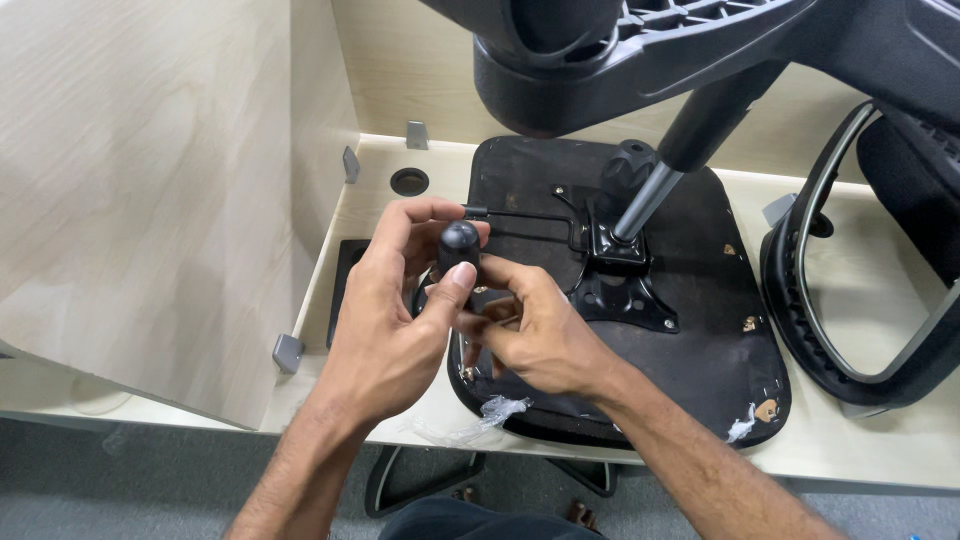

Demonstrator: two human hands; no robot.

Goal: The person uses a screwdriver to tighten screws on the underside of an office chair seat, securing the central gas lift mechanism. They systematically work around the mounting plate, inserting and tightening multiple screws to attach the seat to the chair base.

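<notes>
An upturned black chair seat [720, 300] lies on a pale desk [860, 430], its metal mechanism plate [625, 285] and gas cylinder [645, 195] pointing up toward the chair base [600, 60]. My left hand [390, 320] grips a round black knob [460, 240] at the end of a lever, thumb pressed on it. My right hand [530, 335] pinches the part just below the knob, over the seat's left edge. A thin black lever rod [520, 213] runs from behind the knob to the mechanism.
A light wood partition [150, 180] stands at the left. A black chair backrest frame [860, 300] leans at the right. Torn clear plastic wrap [480, 415] hangs at the desk's front edge. A cable hole [409, 181] sits at the desk's back left.
</notes>
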